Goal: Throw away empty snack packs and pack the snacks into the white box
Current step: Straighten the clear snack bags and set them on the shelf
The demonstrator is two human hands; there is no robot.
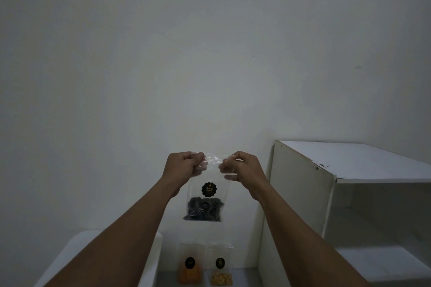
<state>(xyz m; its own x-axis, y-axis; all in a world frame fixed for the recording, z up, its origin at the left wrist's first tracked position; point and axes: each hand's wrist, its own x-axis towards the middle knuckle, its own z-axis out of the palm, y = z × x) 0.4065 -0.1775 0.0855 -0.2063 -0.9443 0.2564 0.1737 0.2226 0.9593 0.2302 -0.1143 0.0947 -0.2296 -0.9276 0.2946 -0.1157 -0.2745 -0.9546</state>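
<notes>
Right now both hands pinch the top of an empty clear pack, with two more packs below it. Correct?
No. In the head view the clear pack, pinched by left hand and right hand, is not empty: dark snacks sit in its bottom. The rest holds.
</notes>
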